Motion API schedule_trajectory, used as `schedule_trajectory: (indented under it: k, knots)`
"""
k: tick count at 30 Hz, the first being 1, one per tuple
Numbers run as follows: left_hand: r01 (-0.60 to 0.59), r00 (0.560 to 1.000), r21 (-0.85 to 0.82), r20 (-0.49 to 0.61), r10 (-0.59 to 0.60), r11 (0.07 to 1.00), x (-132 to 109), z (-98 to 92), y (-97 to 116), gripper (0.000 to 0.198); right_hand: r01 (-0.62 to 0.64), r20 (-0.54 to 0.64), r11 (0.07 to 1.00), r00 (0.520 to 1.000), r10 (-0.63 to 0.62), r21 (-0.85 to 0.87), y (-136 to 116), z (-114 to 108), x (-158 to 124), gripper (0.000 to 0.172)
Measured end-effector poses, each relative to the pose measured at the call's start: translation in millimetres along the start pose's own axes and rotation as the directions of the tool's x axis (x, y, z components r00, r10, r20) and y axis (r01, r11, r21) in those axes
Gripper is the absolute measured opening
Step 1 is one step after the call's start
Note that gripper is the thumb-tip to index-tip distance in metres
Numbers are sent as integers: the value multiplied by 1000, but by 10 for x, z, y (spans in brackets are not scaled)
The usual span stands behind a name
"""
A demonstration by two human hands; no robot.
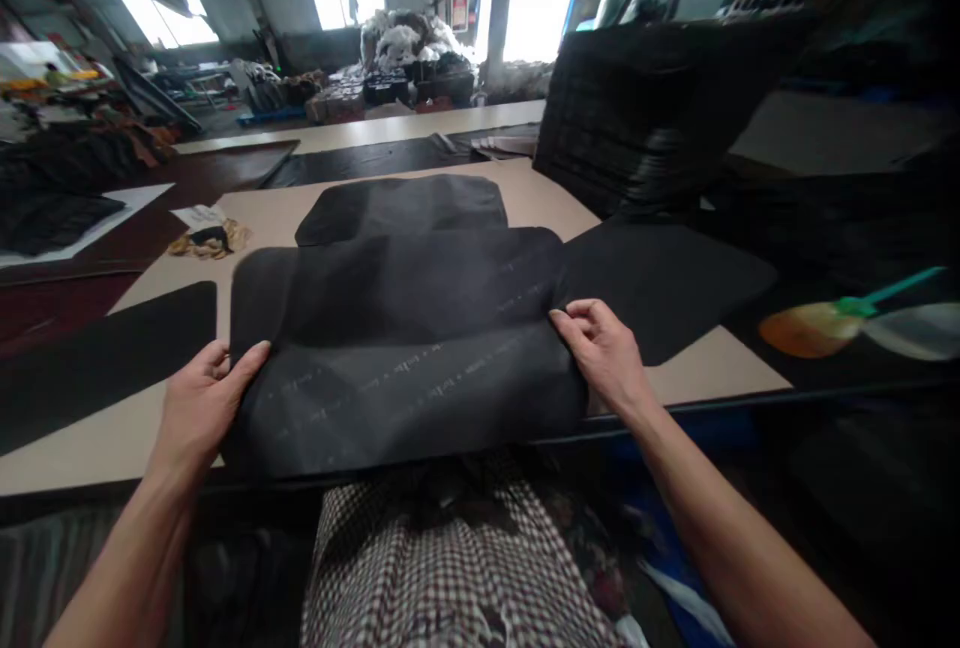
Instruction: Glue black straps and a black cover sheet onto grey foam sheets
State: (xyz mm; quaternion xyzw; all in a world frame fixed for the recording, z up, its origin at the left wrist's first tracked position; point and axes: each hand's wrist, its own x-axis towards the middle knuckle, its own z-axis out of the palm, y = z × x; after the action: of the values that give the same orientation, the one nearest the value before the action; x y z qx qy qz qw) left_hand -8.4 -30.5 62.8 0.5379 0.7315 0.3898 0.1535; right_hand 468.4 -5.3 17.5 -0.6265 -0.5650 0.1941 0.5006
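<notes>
A large black sheet with rounded corners [405, 348] lies before me, with faint pale printing running slantwise across it. My left hand [206, 393] pinches its left edge between thumb and fingers. On the opposite edge, my right hand [604, 348] grips it the same way. The sheet bends along a crosswise crease between my hands, and its near edge reaches the table's front edge. Just behind it lies another black rounded piece [405, 203], partly covered. More flat black pieces rest beside my hands, one at the left [112, 353] and one at the right [667, 278].
A tall stack of black sheets [645, 108] stands at the back right of the beige table [712, 368]. A crumpled tan scrap [210, 240] sits at the back left. Toward the right edge lies an orange and green object [817, 328], blurred.
</notes>
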Motion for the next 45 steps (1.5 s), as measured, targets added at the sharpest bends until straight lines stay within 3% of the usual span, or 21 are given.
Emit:
schedule_trajectory:
  k: [3, 6, 9, 12, 18, 24, 31, 45]
  knots:
    - [-98, 995, 256, 56, 86, 962, 126, 148, -277, 47, 81, 98, 992, 993, -72, -96, 178, 249, 90, 32]
    - [-160, 987, 562, 88, 133, 811, 161, 357, -429, 49, 126, 182, 972, 979, -90, -199, 365, 425, 122, 27]
    - [-175, 984, 779, 120, 131, 603, 108, 499, -441, 54, 165, 210, 937, 972, -102, -307, 466, 507, 124, 24]
    - [-231, 972, 821, 174, 157, 523, 47, 555, -396, 51, 211, 220, 904, 966, -135, -372, 485, 524, 131, 24]
    - [-241, 969, 816, 169, 180, 525, 53, 589, -364, 48, 251, 208, 885, 961, -181, -392, 512, 524, 185, 24]
    - [-260, 963, 806, 177, 203, 532, 104, 618, -331, 48, 207, 188, 906, 971, -145, -370, 546, 530, 178, 23]
    - [-247, 969, 799, 202, 141, 548, 96, 604, -293, 46, 197, 171, 908, 975, -141, -370, 552, 519, 152, 27]
    - [-259, 966, 793, 211, 150, 552, 67, 629, -282, 46, 196, 140, 925, 977, -158, -327, 566, 498, 132, 25]
